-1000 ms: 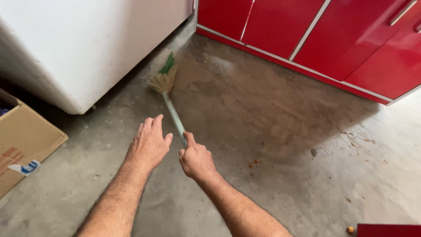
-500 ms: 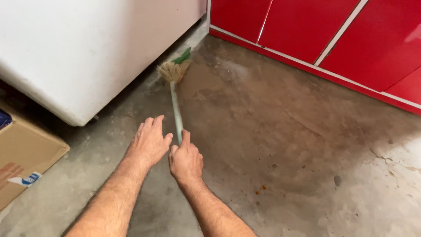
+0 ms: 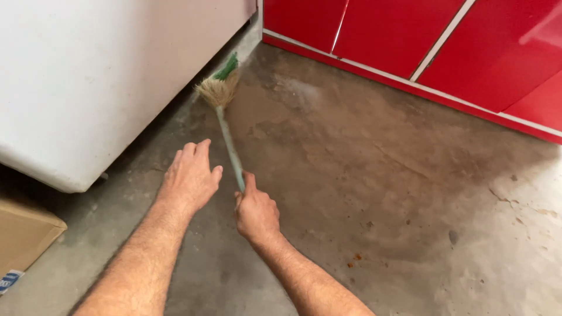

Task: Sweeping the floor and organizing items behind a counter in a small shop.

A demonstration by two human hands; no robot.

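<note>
In the head view, a small broom (image 3: 225, 120) with a pale green handle was gripped at its lower end by the right hand (image 3: 256, 212), the fingers curled tight around the handle and the thumb laid along it. The straw-coloured bristles, bound with green, were pressed to the concrete floor (image 3: 363, 175) close to the lower edge of a large white appliance (image 3: 88, 82). The handle was slanted from the bristles down toward the wearer. The left hand (image 3: 190, 178) was held just beside the handle, palm down and empty, its fingers loosely spread and not seen to touch the handle. Red cabinet doors (image 3: 445, 41) were seen along the far side of the floor. A cardboard box (image 3: 26, 237) was seen at the left edge, below the appliance.
</note>
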